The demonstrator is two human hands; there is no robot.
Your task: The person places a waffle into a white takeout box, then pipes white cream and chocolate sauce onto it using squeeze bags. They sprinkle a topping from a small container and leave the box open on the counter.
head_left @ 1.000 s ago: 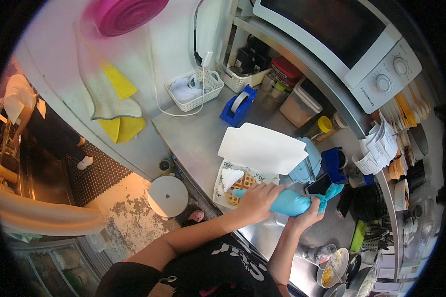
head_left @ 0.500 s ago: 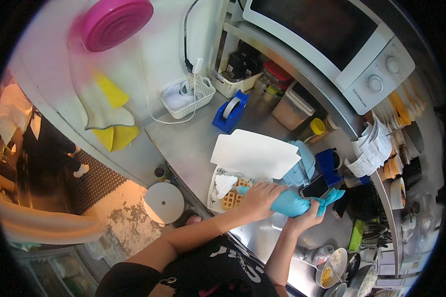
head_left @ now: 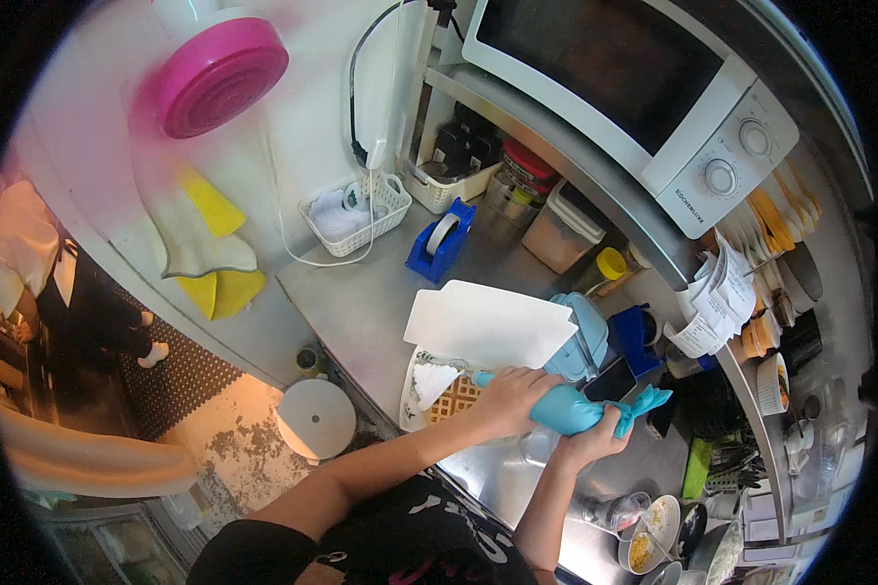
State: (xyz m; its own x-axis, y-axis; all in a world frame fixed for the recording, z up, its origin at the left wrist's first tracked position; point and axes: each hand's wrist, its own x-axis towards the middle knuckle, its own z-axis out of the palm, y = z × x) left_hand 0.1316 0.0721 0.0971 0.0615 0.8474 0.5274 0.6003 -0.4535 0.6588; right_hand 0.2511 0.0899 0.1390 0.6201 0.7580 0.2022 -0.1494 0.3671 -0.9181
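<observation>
Blue piping bag [head_left: 568, 409] lies gripped by both hands' closed fingers [head_left: 517, 382], tip over the waffle [head_left: 454, 400].

Left hand [head_left: 509, 395]: I see it closed around the front of a blue piping bag [head_left: 574, 409].
Right hand [head_left: 595, 447]: gripping the bag's twisted tail.
Nozzle: over a waffle [head_left: 456, 400] in an open white box [head_left: 483, 327].
Surface [head_left: 361, 302]: steel, blue tape dispenser [head_left: 443, 242] behind.
</observation>
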